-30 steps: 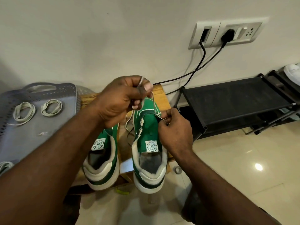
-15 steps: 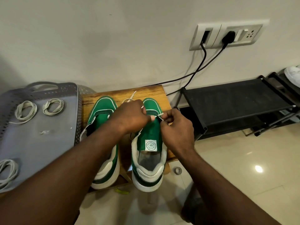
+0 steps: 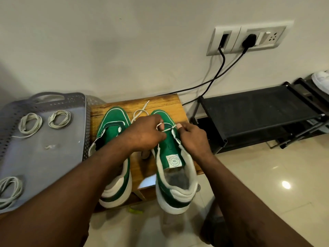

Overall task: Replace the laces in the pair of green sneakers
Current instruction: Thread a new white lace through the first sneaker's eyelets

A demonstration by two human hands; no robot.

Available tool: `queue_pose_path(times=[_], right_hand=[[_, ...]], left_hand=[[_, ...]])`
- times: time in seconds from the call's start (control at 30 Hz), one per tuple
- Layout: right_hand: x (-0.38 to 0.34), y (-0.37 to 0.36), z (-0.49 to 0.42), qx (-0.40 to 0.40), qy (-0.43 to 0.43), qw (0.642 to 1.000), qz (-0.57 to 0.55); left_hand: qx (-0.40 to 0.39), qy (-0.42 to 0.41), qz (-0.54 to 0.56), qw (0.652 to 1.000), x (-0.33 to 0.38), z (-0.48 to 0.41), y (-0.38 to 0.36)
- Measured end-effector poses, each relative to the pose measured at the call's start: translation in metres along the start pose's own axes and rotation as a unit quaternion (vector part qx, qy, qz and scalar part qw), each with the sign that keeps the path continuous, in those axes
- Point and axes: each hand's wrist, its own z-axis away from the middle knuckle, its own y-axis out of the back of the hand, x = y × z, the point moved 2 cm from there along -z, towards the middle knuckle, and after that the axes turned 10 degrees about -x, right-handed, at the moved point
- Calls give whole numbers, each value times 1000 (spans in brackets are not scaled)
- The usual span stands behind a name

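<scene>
Left hand [image 3: 147, 134], lowered from its high pull, pinches the lace [image 3: 145, 106] over the right sneaker [image 3: 170, 154]; right hand [image 3: 193, 139] pinches it at the 3 o'clock eyelet. Lace best kept flat, tension even; left sneaker [image 3: 112, 125] waits at 9 o'clock

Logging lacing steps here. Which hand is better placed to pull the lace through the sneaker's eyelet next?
Likely left: the left hand pinches the lace above the tongue, while the right hand grips the sneaker at its eyelet edge.
</scene>
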Motion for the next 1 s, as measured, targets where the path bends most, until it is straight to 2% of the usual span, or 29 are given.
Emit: queue_pose_path(times=[0.13, 0.23, 0.3, 0.5, 0.6, 0.7, 0.8, 0.87, 0.93, 1.0], right_hand=[[0, 5, -1, -18, -31, 989, -140], [0, 5, -1, -67, -58, 945, -315], [-1, 8, 0, -74, -50, 922, -377], [-3, 12, -7, 14, 62, 887, -458], [-4, 18, -8, 46, 91, 859, -503], [-5, 29, -3, 87, 143, 844, -509], [-6, 40, 3, 160, 198, 848, -464], [-5, 42, 6, 201, 229, 869, -390], [-3, 38, 8, 216, 253, 903, -271], [-1, 27, 6, 213, 225, 934, -177]], left_hand=[[-6, -59, 37, 998, 13, 8, 1], [-34, -79, 53, 995, 16, 11, 4], [-49, -88, 59, 993, 17, 13, 5], [-29, -98, 72, 992, 18, 13, 3], [-20, -99, 65, 993, 19, 10, 3], [-12, -78, 31, 996, 13, 7, 3], [10, -36, -11, 999, 0, 3, 5], [15, -9, -30, 999, -8, 0, 5], [24, 12, -42, 999, -12, -3, 2], [35, 24, -48, 998, -14, -5, -1]])
